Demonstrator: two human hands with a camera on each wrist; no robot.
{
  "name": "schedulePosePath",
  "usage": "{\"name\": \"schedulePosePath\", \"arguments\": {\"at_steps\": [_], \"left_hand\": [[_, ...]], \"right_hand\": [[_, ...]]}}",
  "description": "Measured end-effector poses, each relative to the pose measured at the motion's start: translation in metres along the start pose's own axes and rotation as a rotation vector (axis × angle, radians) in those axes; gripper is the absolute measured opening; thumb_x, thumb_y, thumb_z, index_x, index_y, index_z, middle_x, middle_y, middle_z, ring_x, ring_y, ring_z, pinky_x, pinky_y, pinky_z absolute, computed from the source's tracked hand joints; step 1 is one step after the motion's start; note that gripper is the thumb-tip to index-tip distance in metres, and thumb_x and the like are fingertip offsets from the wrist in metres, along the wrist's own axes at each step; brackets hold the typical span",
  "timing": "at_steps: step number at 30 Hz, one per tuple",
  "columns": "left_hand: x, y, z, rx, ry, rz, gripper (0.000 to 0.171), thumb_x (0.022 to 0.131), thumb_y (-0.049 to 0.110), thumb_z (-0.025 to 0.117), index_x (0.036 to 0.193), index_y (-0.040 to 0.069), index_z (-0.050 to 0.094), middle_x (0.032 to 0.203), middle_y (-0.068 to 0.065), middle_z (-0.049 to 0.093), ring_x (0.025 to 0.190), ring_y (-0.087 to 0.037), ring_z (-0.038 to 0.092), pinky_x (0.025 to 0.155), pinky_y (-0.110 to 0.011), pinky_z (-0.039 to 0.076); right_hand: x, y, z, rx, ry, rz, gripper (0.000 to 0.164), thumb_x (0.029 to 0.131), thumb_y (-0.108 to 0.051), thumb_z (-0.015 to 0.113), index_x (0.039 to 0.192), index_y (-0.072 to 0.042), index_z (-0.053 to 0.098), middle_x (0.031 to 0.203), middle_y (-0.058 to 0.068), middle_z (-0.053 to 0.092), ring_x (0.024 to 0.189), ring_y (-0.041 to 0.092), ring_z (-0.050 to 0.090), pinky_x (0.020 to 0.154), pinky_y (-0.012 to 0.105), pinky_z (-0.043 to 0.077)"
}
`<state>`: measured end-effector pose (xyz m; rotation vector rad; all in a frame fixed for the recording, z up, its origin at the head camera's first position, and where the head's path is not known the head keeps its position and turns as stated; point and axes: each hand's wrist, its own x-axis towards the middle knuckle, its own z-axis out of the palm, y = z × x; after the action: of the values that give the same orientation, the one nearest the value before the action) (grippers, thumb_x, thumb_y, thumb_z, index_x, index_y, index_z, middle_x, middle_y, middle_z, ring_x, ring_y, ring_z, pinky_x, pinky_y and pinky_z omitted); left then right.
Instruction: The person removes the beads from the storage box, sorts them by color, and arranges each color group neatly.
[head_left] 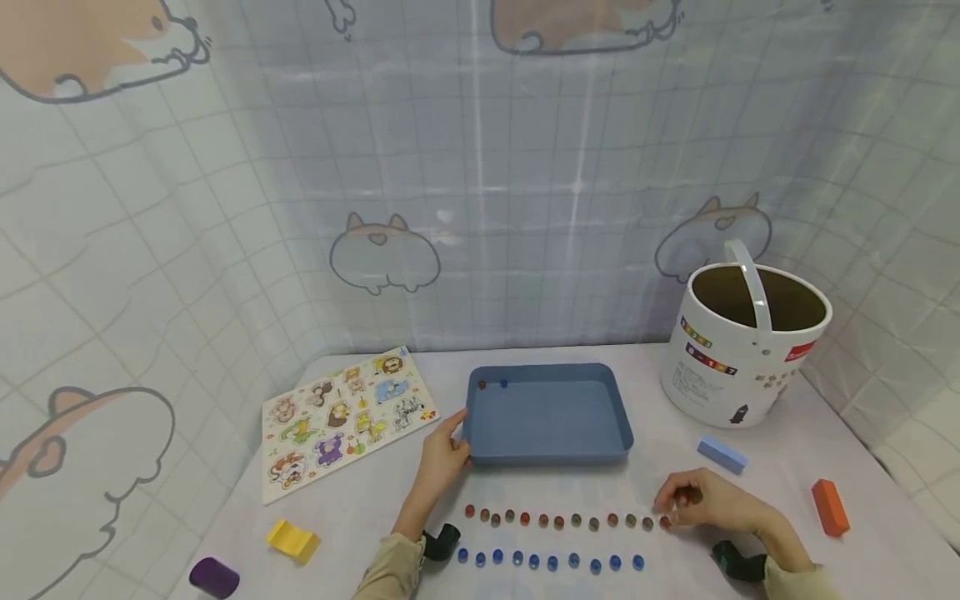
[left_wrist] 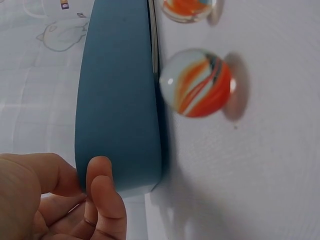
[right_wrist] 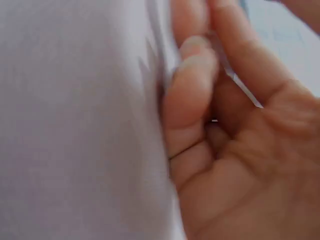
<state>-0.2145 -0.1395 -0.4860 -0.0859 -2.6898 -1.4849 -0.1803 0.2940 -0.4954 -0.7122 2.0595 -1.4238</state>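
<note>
My left hand [head_left: 442, 458] grips the left side of a shallow blue tray [head_left: 551, 458]; in the left wrist view, thumb and fingers [left_wrist: 107, 200] hold its corner. A brownish marble [head_left: 482, 385] and a blue marble [head_left: 504, 384] lie in the tray's far left corner. My right hand [head_left: 708, 500], fingers curled, pinches a red marble [head_left: 664, 522] at the right end of the nearer-to-tray row. The right wrist view shows the curled fingers [right_wrist: 187, 100] against the white cloth, with that marble hidden. An orange-and-white swirled marble [left_wrist: 197, 84] shows close beside the tray.
In front of the tray run a row of reddish and brownish marbles [head_left: 558, 522] and a row of blue marbles [head_left: 552, 563]. An animal puzzle board [head_left: 345, 417] lies left, a white bucket [head_left: 705, 383] stands right. Blue [head_left: 722, 455], orange [head_left: 830, 507], yellow [head_left: 293, 541] and purple [head_left: 214, 577] blocks lie around.
</note>
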Motion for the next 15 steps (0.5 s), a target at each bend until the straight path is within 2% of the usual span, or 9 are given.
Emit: {"name": "schedulePosePath", "arguments": {"at_steps": [4,8,11,15], "left_hand": [[0.0,0.0,0.0,-0.004,0.006,0.003,0.059,0.082,-0.007,0.051,0.14,-0.001,0.047,0.054,-0.001,0.051,0.046,-0.009,0.049,0.044,-0.019,0.039],[0.0,-0.001,0.0,-0.005,-0.003,-0.012,0.059,0.082,-0.006,0.051,0.141,0.0,0.046,0.056,0.0,0.053,0.046,-0.009,0.047,0.044,-0.019,0.039],[0.001,-0.001,0.001,-0.011,-0.007,-0.018,0.06,0.082,-0.006,0.051,0.142,0.0,0.046,0.053,0.001,0.052,0.045,-0.008,0.047,0.043,-0.018,0.038],[0.001,-0.001,0.001,-0.021,-0.011,-0.012,0.06,0.082,-0.006,0.051,0.142,0.0,0.045,0.05,0.002,0.051,0.045,-0.008,0.047,0.042,-0.017,0.037]], "right_hand": [[-0.004,-0.008,-0.013,0.065,0.076,0.022,0.032,0.094,-0.009,0.054,0.117,0.014,0.056,0.103,-0.007,0.066,0.088,0.004,0.058,0.076,0.019,0.049],[0.004,-0.026,-0.023,0.077,0.12,0.006,0.036,0.096,-0.011,0.051,0.122,0.014,0.052,0.112,-0.009,0.068,0.099,0.006,0.062,0.083,0.02,0.05],[0.022,-0.041,-0.03,0.067,0.114,-0.076,0.033,0.097,-0.009,0.048,0.122,0.012,0.053,0.113,-0.009,0.069,0.102,0.008,0.063,0.086,0.023,0.052],[0.057,-0.057,-0.038,0.024,0.09,-0.156,0.032,0.098,-0.008,0.047,0.123,0.011,0.055,0.112,-0.009,0.07,0.1,0.008,0.065,0.087,0.025,0.053]]}}
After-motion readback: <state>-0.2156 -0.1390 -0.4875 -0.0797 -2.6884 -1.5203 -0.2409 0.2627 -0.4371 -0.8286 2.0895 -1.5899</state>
